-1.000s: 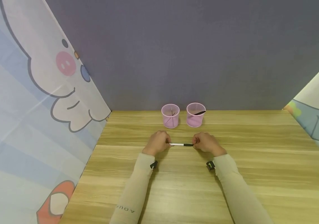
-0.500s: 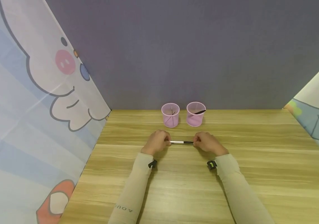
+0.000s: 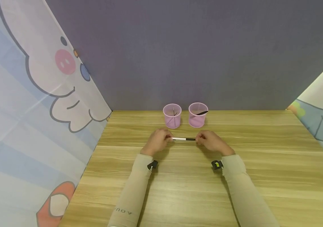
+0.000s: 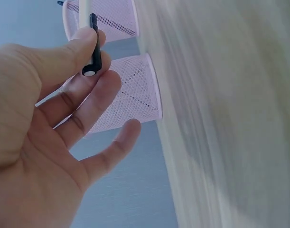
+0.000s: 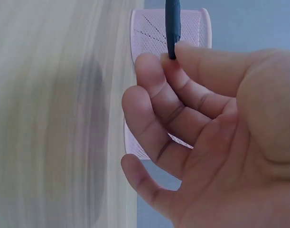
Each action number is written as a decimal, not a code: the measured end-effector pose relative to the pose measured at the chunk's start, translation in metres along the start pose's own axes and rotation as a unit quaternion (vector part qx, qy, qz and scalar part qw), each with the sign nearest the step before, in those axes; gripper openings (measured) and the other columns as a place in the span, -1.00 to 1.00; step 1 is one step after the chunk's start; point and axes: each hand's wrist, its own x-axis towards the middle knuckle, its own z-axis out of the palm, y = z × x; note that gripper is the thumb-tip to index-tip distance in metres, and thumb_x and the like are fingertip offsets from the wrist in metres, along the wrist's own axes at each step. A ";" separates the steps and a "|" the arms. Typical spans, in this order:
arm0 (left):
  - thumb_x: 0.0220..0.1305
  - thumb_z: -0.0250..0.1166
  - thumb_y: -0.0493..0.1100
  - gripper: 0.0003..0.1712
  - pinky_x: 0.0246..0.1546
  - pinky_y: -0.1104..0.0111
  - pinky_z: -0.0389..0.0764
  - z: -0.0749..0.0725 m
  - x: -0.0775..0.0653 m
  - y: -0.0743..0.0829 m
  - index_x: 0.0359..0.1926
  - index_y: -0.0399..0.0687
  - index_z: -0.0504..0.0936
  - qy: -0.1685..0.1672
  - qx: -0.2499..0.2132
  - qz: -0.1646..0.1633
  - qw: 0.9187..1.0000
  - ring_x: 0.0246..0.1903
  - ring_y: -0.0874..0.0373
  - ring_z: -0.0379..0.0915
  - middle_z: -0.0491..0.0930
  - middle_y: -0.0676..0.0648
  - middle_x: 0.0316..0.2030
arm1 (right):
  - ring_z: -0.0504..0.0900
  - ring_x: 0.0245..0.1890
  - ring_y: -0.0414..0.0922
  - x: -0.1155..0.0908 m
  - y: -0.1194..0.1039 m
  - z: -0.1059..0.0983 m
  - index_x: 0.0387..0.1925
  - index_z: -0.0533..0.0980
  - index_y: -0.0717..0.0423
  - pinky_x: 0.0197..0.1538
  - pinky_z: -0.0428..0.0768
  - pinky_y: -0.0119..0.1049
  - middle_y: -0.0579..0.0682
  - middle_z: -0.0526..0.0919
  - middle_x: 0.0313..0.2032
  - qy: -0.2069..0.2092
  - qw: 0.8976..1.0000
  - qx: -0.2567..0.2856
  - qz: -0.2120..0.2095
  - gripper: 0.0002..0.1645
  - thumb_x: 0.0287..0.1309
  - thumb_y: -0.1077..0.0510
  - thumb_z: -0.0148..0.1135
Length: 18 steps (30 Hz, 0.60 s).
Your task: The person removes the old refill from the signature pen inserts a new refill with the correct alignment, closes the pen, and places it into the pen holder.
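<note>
Pen (image 3: 182, 139) moved forward, left hand (image 3: 158, 140) and right hand (image 3: 211, 141) pinching its ends, pink cups (image 3: 170, 124) just beyond them on desk (image 3: 182, 189).

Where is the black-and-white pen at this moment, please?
In the head view, the pen spans the gap between the left hand, pinching its white side, and the right hand, pinching its black end, nearer than the two pink cups.

The place looked like a screened booth: a wood-grain table (image 3: 189, 195), a grey panel (image 3: 178, 53) far, cartoon sheets (image 3: 17, 132) left and right.
</note>
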 end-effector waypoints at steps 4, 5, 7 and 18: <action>0.28 0.43 -0.18 -0.92 -0.19 0.28 0.60 -0.002 0.000 -0.001 -0.23 -0.06 0.79 0.011 -0.011 0.009 1.000 -0.32 0.19 0.57 0.70 0.02 -0.31 | 0.54 -0.40 -0.17 0.000 0.001 -0.002 -0.26 0.61 0.23 -0.26 0.53 -0.28 0.00 0.65 -0.42 0.007 1.000 -0.004 -0.014 -0.74 0.51 0.18 0.07; 0.28 0.43 -0.18 -0.92 -0.19 0.28 0.60 -0.002 0.000 -0.001 -0.24 -0.06 0.79 0.013 -0.014 0.010 1.000 -0.32 0.19 0.57 0.70 0.01 -0.31 | 0.53 -0.41 -0.18 0.000 0.001 -0.003 -0.27 0.61 0.23 -0.27 0.52 -0.28 0.00 0.63 -0.44 0.008 1.000 0.001 -0.015 -0.72 0.52 0.16 0.06; 0.27 0.43 -0.19 -0.92 -0.20 0.28 0.61 -0.003 0.000 -0.002 -0.24 -0.07 0.79 0.015 -0.016 0.012 1.000 -0.32 0.19 0.57 0.71 0.01 -0.31 | 0.52 -0.41 -0.17 0.000 -0.001 -0.004 -0.28 0.61 0.23 -0.26 0.52 -0.29 -0.01 0.60 -0.45 0.010 1.000 0.013 -0.015 -0.67 0.54 0.14 0.04; 0.27 0.43 -0.18 -0.89 -0.24 0.30 0.59 -0.009 0.000 0.001 -0.23 -0.10 0.80 0.017 -0.022 0.017 0.999 -0.36 0.20 0.54 0.71 0.00 -0.34 | 0.57 -0.33 -0.15 -0.001 -0.003 -0.008 -0.21 0.61 0.28 -0.16 0.60 -0.25 0.02 0.65 -0.39 0.002 0.999 0.045 -0.003 -0.66 0.56 0.13 0.01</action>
